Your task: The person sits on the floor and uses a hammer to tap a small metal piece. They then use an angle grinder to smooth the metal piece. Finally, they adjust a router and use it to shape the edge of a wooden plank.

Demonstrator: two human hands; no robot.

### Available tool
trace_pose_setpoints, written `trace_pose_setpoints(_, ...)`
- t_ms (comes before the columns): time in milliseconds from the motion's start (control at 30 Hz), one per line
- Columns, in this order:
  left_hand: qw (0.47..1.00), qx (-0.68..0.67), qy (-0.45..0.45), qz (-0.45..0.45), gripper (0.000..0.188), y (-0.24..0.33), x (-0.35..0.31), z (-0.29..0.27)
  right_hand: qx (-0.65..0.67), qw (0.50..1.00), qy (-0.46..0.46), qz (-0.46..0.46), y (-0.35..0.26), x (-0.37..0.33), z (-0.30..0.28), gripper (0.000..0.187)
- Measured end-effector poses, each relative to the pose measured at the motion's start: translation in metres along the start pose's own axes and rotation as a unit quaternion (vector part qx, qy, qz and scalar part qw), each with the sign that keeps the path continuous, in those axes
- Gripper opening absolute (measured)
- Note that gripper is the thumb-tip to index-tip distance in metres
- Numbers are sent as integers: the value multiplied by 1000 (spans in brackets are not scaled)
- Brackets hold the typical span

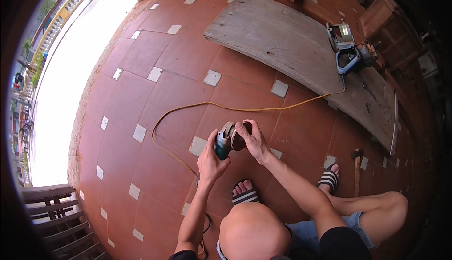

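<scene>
Above the floor in front of my knees I hold an angle grinder (221, 146) with a teal body and a metal head. My left hand (212, 162) is wrapped round its body. My right hand (254, 142) grips the dark round disc (238, 141) on the grinder's right side, with the thumb on the near face and the fingers over the edge. The grinder's far underside is hidden by my hands.
A worn wooden board (278, 39) lies at the upper right, with a circular saw (347, 58) on it. From the saw a yellow cord (235, 108) loops across the tiled floor (179, 86). A hammer (357, 166) lies right of my foot. Slatted wood (61, 222) stands lower left.
</scene>
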State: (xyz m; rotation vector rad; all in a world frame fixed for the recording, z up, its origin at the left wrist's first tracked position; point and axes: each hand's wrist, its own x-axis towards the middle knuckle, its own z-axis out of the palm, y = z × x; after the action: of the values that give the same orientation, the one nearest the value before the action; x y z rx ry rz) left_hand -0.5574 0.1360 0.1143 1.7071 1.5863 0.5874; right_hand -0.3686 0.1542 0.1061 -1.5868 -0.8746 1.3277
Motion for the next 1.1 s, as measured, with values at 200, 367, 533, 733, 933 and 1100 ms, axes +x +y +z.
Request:
trace_pose_setpoints(200, 998, -43, -47, 29, 98, 46, 50, 119, -164, 982, 88, -34, 14, 52, -105, 78)
trace_pose_setpoints(367, 995, 0, -78, 63, 90, 33, 72, 156, -346, 930, 37, -115, 24, 69, -124, 84)
trace_pose_setpoints(533, 985, -31, -121, 123, 80, 26, 109, 160, -243, 956, 159, -41, 23, 57, -113, 101)
trace_pose_setpoints(733, 987, -71, -97, 105, 71, 22, 103, 176, -381, 905, 104, -156, 20, 46, -117, 108)
trace_pose_setpoints(933, 990, -46, -118, 58, 61, 52, 94, 169, -264, 946, 151, 115, 26, 52, -125, 93)
trace_pose_setpoints(1100, 983, -94, -110, 116, 55, 26, 103, 172, -418, 899, 86, -95, 13, 34, -115, 82)
